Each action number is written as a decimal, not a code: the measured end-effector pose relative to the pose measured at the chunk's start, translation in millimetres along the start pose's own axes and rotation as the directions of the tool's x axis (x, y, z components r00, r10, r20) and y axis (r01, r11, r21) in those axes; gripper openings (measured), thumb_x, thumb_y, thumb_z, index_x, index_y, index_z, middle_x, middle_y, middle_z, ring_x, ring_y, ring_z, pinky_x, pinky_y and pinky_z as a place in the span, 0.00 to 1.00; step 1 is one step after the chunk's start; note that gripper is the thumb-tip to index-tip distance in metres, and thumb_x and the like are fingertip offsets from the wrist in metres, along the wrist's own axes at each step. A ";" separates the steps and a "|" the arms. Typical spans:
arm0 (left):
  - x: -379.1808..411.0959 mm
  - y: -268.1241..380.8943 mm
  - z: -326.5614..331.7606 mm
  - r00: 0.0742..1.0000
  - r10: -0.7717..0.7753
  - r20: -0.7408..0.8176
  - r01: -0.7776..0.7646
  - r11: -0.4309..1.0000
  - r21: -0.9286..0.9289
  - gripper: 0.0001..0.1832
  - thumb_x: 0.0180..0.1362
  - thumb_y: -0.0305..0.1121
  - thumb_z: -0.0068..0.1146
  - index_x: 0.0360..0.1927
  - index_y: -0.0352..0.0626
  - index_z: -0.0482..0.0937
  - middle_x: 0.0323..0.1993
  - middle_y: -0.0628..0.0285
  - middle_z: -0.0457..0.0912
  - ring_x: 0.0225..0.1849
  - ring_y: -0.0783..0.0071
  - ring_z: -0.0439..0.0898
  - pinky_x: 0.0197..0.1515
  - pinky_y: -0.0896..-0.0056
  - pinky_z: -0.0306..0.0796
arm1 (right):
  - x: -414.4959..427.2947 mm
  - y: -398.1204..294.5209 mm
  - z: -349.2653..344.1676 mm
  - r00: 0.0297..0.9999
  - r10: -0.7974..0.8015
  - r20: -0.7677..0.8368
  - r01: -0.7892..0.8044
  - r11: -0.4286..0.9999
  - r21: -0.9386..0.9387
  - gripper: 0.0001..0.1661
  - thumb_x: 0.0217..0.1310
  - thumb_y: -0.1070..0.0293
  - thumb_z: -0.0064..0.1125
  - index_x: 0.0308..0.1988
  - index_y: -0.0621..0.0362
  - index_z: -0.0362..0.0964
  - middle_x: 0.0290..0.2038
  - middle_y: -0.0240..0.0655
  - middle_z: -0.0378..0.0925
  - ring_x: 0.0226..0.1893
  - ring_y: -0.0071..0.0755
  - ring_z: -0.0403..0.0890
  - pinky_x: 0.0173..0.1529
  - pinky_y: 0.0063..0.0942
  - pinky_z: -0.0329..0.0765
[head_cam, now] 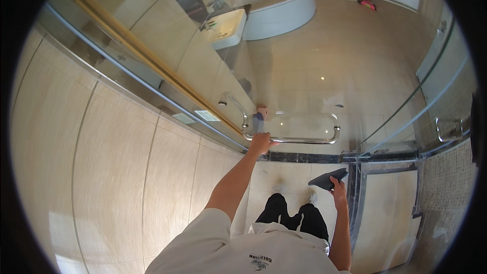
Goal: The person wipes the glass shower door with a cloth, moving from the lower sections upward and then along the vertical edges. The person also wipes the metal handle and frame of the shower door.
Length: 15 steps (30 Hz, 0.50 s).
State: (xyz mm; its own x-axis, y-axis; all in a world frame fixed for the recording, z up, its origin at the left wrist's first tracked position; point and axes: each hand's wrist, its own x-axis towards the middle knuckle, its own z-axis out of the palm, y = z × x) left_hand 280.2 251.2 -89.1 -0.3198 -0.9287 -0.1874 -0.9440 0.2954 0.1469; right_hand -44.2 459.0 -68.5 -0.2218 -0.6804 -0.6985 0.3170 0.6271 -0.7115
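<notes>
My left hand (261, 142) grips the left end of a chrome pull handle (300, 140) on a clear glass door (289, 83). A blurred image of a hand, probably a reflection, shows in the glass just above it. Lower on the right, my right hand (338, 190) holds a folded dark grey cloth (326, 180) by its right side. The cloth hangs over the tiled floor (289, 175), apart from the door. My legs in black trousers are below, between my two arms.
Behind the glass are a washbasin (224, 28), a white bathtub (281, 17) and a pink and black item (366, 3) on the floor. A dark stone sill (300, 158) runs beneath the door. Tiled wall (114, 152) stands at left; another chrome handle (448, 129) is at right.
</notes>
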 end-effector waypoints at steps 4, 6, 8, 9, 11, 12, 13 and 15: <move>-0.4 5.1 -0.5 0.998 -0.037 0.055 0.031 0.994 0.102 0.35 0.51 0.66 0.49 0.37 0.37 0.75 0.33 0.50 0.79 0.42 0.53 0.77 0.44 0.53 0.67 | 11.9 -18.9 22.8 0.996 -0.061 0.059 0.067 0.993 -0.101 0.24 0.52 0.52 0.59 0.42 0.59 0.72 0.35 0.32 0.74 0.37 0.26 0.73 0.39 0.28 0.70; 2.9 6.3 -1.8 0.994 -0.024 0.105 0.018 0.998 0.057 0.38 0.51 0.68 0.46 0.39 0.37 0.75 0.36 0.50 0.79 0.44 0.52 0.76 0.47 0.52 0.66 | 19.7 -26.0 39.2 0.990 -0.100 0.098 0.114 0.982 -0.149 0.24 0.52 0.52 0.59 0.41 0.61 0.73 0.33 0.33 0.75 0.35 0.26 0.74 0.36 0.28 0.70; 8.2 6.0 -4.4 0.982 -0.045 0.185 0.039 0.999 0.036 0.41 0.51 0.71 0.42 0.43 0.36 0.74 0.42 0.48 0.78 0.49 0.49 0.73 0.53 0.49 0.62 | 28.7 -30.2 57.6 0.989 -0.132 0.067 0.146 0.946 -0.288 0.25 0.51 0.52 0.59 0.40 0.62 0.73 0.32 0.33 0.75 0.32 0.27 0.75 0.35 0.27 0.70; 10.7 5.0 -6.0 0.974 -0.042 0.220 0.039 0.999 0.016 0.41 0.51 0.71 0.42 0.44 0.36 0.74 0.43 0.48 0.78 0.50 0.48 0.72 0.53 0.48 0.61 | 32.8 -30.9 67.6 0.988 -0.144 0.061 0.157 0.922 -0.355 0.25 0.51 0.52 0.59 0.40 0.63 0.73 0.31 0.33 0.75 0.31 0.27 0.75 0.34 0.27 0.70; 15.9 4.7 -8.8 0.964 -0.037 0.265 0.041 0.999 -0.009 0.42 0.51 0.71 0.42 0.46 0.36 0.74 0.45 0.48 0.77 0.52 0.47 0.71 0.54 0.47 0.60 | 37.4 -29.0 90.2 0.978 -0.206 0.039 0.204 0.890 -0.407 0.24 0.51 0.52 0.59 0.39 0.62 0.73 0.30 0.33 0.75 0.29 0.27 0.74 0.33 0.26 0.70; 19.4 4.0 -10.8 0.950 -0.032 0.311 0.041 0.999 -0.022 0.44 0.51 0.72 0.41 0.50 0.36 0.73 0.48 0.46 0.76 0.55 0.45 0.68 0.57 0.45 0.57 | 37.9 -28.8 101.0 0.969 -0.246 0.013 0.225 0.864 -0.450 0.24 0.50 0.52 0.60 0.39 0.62 0.74 0.29 0.33 0.75 0.29 0.27 0.74 0.33 0.26 0.70; 22.6 3.7 -13.0 0.944 -0.021 0.328 0.033 0.999 -0.030 0.45 0.51 0.73 0.40 0.52 0.37 0.72 0.50 0.47 0.75 0.57 0.46 0.65 0.59 0.42 0.55 | 35.9 -27.5 113.9 0.954 -0.299 0.014 0.287 0.898 -0.334 0.20 0.50 0.54 0.61 0.35 0.61 0.75 0.27 0.33 0.75 0.28 0.24 0.73 0.30 0.26 0.69; 27.5 2.6 -17.2 0.942 0.011 0.336 0.006 0.999 -0.050 0.45 0.51 0.73 0.39 0.53 0.38 0.72 0.51 0.48 0.75 0.59 0.46 0.64 0.59 0.41 0.53 | 27.5 -30.5 138.2 0.905 -0.423 -0.049 0.391 0.871 -0.297 0.24 0.50 0.55 0.64 0.28 0.71 0.74 0.22 0.37 0.76 0.27 0.23 0.73 0.33 0.29 0.70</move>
State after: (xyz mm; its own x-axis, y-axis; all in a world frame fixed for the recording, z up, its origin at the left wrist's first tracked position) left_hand 270.3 222.6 -77.2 -0.3388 -0.7964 -0.5010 -0.9407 0.2782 0.1940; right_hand 67.5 368.7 -55.4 -0.3798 -0.8624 -0.3348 -0.0844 0.3927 -0.9158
